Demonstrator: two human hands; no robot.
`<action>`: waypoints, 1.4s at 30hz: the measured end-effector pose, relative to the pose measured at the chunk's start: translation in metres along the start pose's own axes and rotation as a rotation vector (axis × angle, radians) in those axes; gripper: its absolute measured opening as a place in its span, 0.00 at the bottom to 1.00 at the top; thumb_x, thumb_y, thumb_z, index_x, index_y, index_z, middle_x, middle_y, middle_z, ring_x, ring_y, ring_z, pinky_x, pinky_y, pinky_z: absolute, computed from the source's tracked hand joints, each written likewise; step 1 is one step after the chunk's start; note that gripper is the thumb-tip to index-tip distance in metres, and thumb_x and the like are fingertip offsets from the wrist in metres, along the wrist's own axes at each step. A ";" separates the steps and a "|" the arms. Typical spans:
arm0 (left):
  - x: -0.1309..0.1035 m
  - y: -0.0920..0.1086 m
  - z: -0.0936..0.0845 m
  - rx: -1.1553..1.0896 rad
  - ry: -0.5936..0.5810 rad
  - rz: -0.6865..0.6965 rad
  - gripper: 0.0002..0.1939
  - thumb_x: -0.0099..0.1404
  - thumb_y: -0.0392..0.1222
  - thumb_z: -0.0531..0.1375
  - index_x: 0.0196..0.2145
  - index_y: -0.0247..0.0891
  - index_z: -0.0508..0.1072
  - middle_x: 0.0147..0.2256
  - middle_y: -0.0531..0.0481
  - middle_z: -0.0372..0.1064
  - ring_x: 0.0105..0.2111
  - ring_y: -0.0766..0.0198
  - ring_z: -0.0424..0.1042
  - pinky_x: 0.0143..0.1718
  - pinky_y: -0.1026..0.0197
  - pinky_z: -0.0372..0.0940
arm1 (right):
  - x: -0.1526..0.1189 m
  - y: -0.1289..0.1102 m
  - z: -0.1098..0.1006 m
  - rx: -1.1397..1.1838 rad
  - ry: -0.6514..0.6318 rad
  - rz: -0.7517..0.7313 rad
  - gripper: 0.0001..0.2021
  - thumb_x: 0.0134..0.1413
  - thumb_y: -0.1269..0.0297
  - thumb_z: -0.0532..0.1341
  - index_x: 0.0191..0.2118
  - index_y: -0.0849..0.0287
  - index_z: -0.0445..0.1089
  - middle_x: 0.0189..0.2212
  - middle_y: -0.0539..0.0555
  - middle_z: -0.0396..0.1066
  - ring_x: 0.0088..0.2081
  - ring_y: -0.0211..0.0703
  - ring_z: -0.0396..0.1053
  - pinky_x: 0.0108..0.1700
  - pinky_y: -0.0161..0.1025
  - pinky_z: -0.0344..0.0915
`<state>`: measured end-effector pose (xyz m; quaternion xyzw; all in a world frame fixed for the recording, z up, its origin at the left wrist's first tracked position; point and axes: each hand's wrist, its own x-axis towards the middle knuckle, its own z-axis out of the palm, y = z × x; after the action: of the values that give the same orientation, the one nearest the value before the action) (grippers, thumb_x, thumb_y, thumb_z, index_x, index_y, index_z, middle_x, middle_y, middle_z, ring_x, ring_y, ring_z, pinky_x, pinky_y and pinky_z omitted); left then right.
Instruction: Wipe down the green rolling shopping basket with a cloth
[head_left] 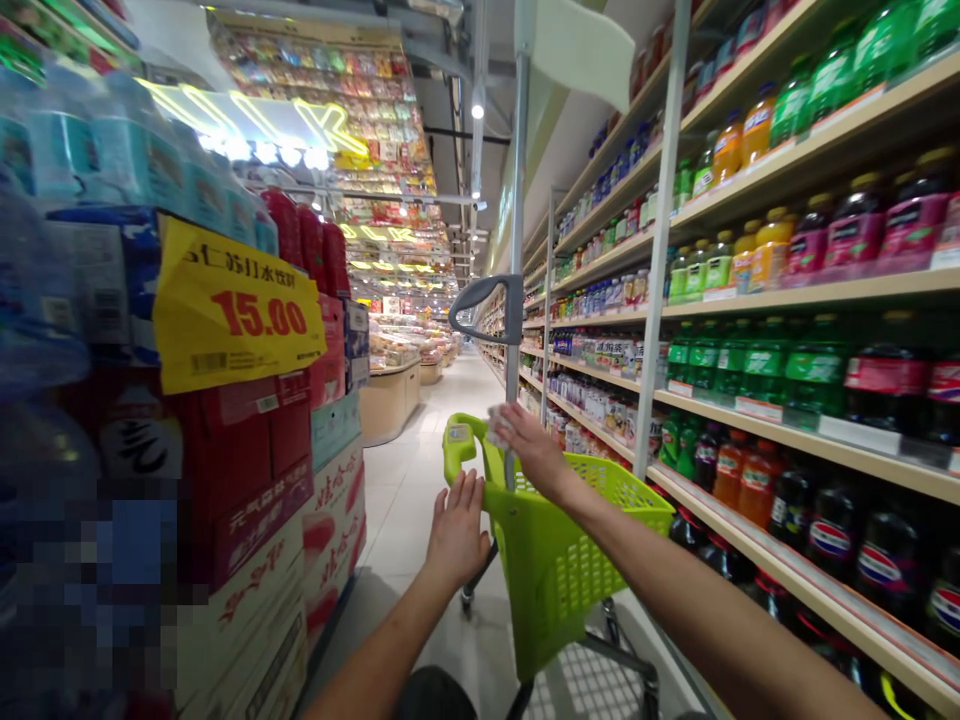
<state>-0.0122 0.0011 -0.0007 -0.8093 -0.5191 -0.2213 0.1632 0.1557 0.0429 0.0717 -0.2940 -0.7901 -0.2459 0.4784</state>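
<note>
Two hands at a green shopping cart point(536, 570), which stands just ahead in a store aisle. Left hand point(459, 530): palm down, fingers fairly straight, laid on the cart's near edge, just below the green handle point(454, 460). Right hand point(529, 450): reaching across above the basket, fingers bent over a small crumpled white wad point(499, 425), next to the upright grey pole point(517, 200); wad looks like a wipe or tissue, too blurred to be sure. Hands apart from each other, near the same end of the cart. Grey loop handle point(513, 312) on the pole, above the right hand. Right side: shelves point(750, 303) of bottled drinks point(825, 360). Left side: stacked cartons point(337, 500), yellow price sign point(240, 310) reading 15.00.
</note>
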 end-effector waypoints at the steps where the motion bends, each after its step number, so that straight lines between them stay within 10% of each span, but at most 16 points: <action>1: -0.001 0.001 0.000 -0.001 -0.006 0.008 0.37 0.52 0.40 0.50 0.60 0.32 0.46 0.62 0.47 0.38 0.61 0.56 0.36 0.58 0.51 0.40 | -0.018 -0.005 0.006 0.014 -0.019 0.023 0.17 0.58 0.71 0.50 0.51 0.52 0.64 0.53 0.52 0.62 0.59 0.44 0.50 0.58 0.48 0.54; 6: -0.003 0.001 0.002 -0.003 -0.020 0.043 0.37 0.53 0.41 0.50 0.60 0.32 0.45 0.63 0.46 0.35 0.62 0.55 0.33 0.59 0.49 0.37 | -0.169 -0.032 0.043 0.005 -0.180 0.163 0.19 0.56 0.72 0.51 0.51 0.48 0.64 0.51 0.52 0.65 0.55 0.46 0.57 0.53 0.47 0.61; 9: -0.003 0.001 0.004 -0.008 -0.016 0.060 0.37 0.54 0.43 0.50 0.60 0.32 0.44 0.63 0.46 0.34 0.62 0.55 0.32 0.59 0.48 0.35 | -0.206 -0.040 0.046 -0.003 -0.252 0.128 0.18 0.55 0.74 0.52 0.49 0.49 0.66 0.47 0.52 0.68 0.52 0.46 0.61 0.50 0.45 0.65; 15: -0.002 0.005 0.006 0.005 -0.006 0.069 0.37 0.55 0.46 0.50 0.60 0.32 0.44 0.63 0.47 0.34 0.62 0.55 0.33 0.59 0.48 0.35 | -0.152 -0.029 0.025 -0.038 -0.083 0.189 0.22 0.56 0.76 0.47 0.54 0.53 0.61 0.56 0.53 0.58 0.60 0.46 0.47 0.58 0.53 0.51; 23: -0.002 0.008 0.008 0.009 0.023 0.102 0.37 0.55 0.46 0.50 0.60 0.32 0.45 0.63 0.47 0.36 0.62 0.55 0.34 0.59 0.47 0.37 | -0.231 -0.033 0.054 -0.123 -0.181 0.144 0.22 0.53 0.79 0.49 0.52 0.53 0.63 0.49 0.54 0.67 0.54 0.43 0.59 0.51 0.43 0.64; 29: -0.005 0.018 0.011 -0.051 0.082 0.109 0.35 0.54 0.45 0.52 0.59 0.31 0.50 0.62 0.45 0.40 0.61 0.53 0.38 0.58 0.46 0.40 | -0.173 -0.019 0.030 -0.151 0.019 0.222 0.25 0.51 0.78 0.47 0.55 0.55 0.60 0.57 0.54 0.56 0.60 0.46 0.48 0.57 0.51 0.55; 34: 0.005 0.013 0.007 -0.179 0.163 0.134 0.33 0.53 0.37 0.53 0.57 0.35 0.52 0.58 0.43 0.51 0.58 0.54 0.48 0.56 0.49 0.45 | -0.192 -0.028 0.030 -0.094 -0.086 0.265 0.26 0.50 0.79 0.48 0.53 0.51 0.61 0.53 0.52 0.62 0.56 0.44 0.57 0.52 0.45 0.61; 42: 0.040 -0.002 -0.006 -0.252 0.006 0.109 0.16 0.54 0.37 0.55 0.43 0.41 0.65 0.48 0.48 0.65 0.53 0.58 0.57 0.50 0.52 0.51 | -0.113 -0.026 0.027 0.112 0.093 0.444 0.27 0.49 0.78 0.48 0.56 0.55 0.58 0.60 0.54 0.49 0.60 0.46 0.46 0.59 0.51 0.49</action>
<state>-0.0001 0.0296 0.0256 -0.8496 -0.4421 -0.2780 0.0734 0.1630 0.0170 -0.0442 -0.4221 -0.6954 -0.1036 0.5723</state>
